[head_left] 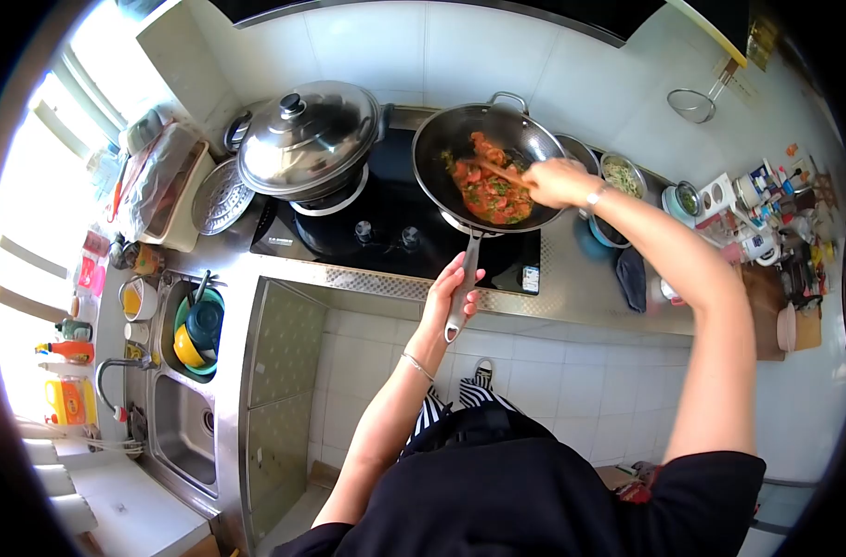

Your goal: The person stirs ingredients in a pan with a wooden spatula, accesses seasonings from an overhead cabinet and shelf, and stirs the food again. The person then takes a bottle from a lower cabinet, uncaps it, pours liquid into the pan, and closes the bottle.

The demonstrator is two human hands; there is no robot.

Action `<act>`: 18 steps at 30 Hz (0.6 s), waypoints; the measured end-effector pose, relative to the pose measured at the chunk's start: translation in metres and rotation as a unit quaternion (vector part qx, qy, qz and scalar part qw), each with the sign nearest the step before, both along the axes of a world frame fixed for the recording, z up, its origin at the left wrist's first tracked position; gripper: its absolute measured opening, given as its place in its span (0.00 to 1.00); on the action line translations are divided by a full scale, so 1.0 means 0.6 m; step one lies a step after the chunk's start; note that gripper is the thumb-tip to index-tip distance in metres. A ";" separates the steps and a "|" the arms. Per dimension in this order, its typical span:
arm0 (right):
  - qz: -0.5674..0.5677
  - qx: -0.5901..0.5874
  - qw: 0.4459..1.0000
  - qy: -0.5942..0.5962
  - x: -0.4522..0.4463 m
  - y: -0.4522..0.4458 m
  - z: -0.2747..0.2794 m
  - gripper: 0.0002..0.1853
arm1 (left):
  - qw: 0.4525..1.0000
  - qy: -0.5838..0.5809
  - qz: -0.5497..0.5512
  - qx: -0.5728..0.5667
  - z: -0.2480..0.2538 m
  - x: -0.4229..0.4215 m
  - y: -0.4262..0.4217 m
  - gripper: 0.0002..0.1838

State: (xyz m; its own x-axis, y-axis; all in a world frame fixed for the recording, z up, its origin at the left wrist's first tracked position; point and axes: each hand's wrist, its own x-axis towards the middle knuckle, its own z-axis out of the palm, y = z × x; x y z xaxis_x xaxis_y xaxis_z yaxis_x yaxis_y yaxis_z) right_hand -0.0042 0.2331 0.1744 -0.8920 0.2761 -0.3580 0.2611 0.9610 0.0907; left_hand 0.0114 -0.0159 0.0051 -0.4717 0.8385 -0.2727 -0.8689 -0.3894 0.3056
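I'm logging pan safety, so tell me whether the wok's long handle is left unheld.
No, the left hand holds the long handle, with fingers showing on both sides.

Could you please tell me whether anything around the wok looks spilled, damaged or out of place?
Nothing stands out: the food lies inside the wok, the left hand holds the wok's handle, and no spill shows on the stove.

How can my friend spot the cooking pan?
Find the black cooktop. On its right side sits a dark pan of red food, its long grey handle in the left hand. Unlike the silver pot beside it, this pan has no lid.
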 end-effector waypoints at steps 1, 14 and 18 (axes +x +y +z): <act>0.020 -0.002 1.000 -0.006 0.031 -0.001 0.023 0.17 | 1.000 0.005 0.003 -0.004 -0.001 0.000 0.000 0.26; -0.065 -0.130 0.986 -0.080 0.003 0.035 0.095 0.15 | 1.000 0.015 0.006 -0.012 0.009 -0.002 0.000 0.27; -0.092 -0.126 0.988 -0.023 -0.078 0.050 0.116 0.10 | 1.000 0.003 0.007 -0.003 0.001 -0.001 0.000 0.27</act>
State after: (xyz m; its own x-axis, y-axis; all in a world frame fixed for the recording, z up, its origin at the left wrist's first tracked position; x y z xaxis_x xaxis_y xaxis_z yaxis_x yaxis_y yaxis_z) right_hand -0.0513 0.2629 0.2438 -0.8167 0.3286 -0.4743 0.4341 0.8914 -0.1300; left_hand 0.0108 -0.0160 0.0057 -0.4857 0.8299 -0.2744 -0.8613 -0.4007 0.3125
